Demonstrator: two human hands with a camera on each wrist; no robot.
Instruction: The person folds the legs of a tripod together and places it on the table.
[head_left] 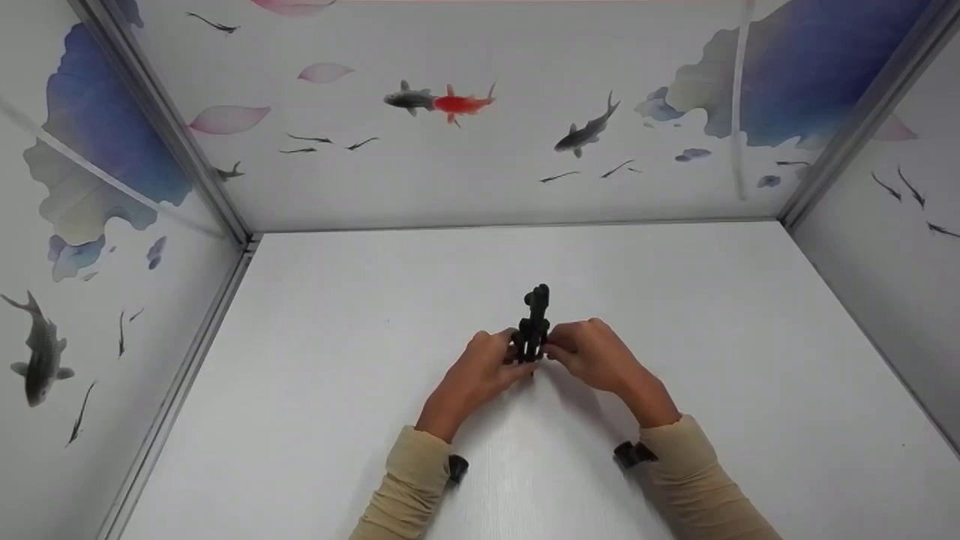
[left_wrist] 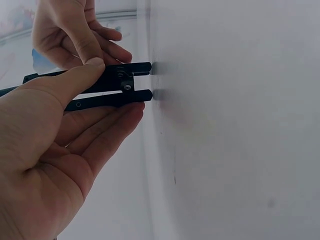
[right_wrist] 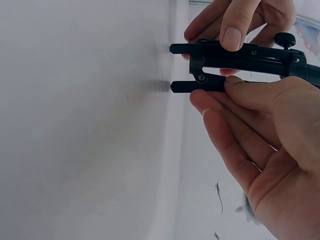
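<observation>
A small black tripod (head_left: 536, 324) stands upright between the two hands, its legs close together and their tips at the white tabletop. My left hand (head_left: 480, 369) grips it from the left; in the left wrist view the thumb (left_wrist: 82, 80) lies along one leg and the fingers sit behind another. From the right, my right hand (head_left: 598, 355) pinches a tripod leg (right_wrist: 182, 87) between thumb and fingers near the foot. A hinged brace (right_wrist: 200, 75) joins the legs low down, and a round knob (right_wrist: 285, 40) shows higher up. Some fingertips are hidden behind the legs.
The white table (head_left: 337, 315) is bounded by printed panels, with a back wall (head_left: 487, 180) and side walls. Metal rails (head_left: 180, 375) run along the left edge. Small black devices (head_left: 634, 454) sit at both sleeve cuffs.
</observation>
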